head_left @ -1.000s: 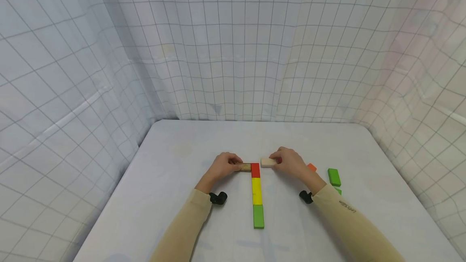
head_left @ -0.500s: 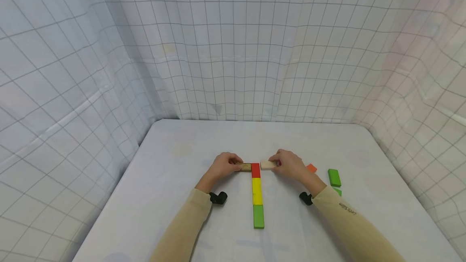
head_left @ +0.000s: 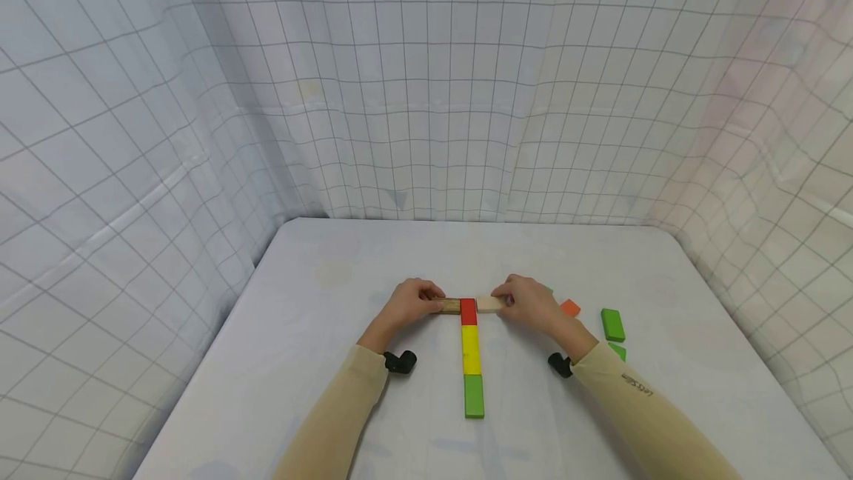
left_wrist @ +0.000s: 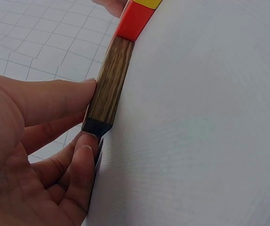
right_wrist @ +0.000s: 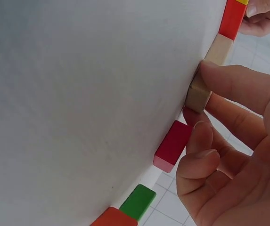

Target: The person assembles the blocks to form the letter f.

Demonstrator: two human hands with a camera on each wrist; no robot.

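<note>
With thumb and fingers, my left hand (head_left: 408, 302) pinches a dark brown wooden block (head_left: 449, 306) lying flat, its end against a red block (head_left: 469, 312). On the other side, my right hand (head_left: 529, 304) pinches a pale wooden block (head_left: 489, 304). Its end meets the red block in the right wrist view, where its thumb lies across one face. From the red block a straight line runs toward me: yellow (head_left: 470, 350), then a green block (head_left: 474, 396). Together these form a T shape. The hands partly cover both outer ends in the head view.
Right of the right hand lie an orange block (head_left: 569, 308) and two green blocks, one farther (head_left: 613, 324) and one partly behind the sleeve (head_left: 617, 352). A crimson block (right_wrist: 173, 143) sits by the right fingers. Gridded white curtains (head_left: 426, 95) surround the white table (head_left: 333, 391).
My right hand has shifted slightly toward me with the pale block, which now lines up with the brown one and sits against the red block. My left hand keeps its place.
</note>
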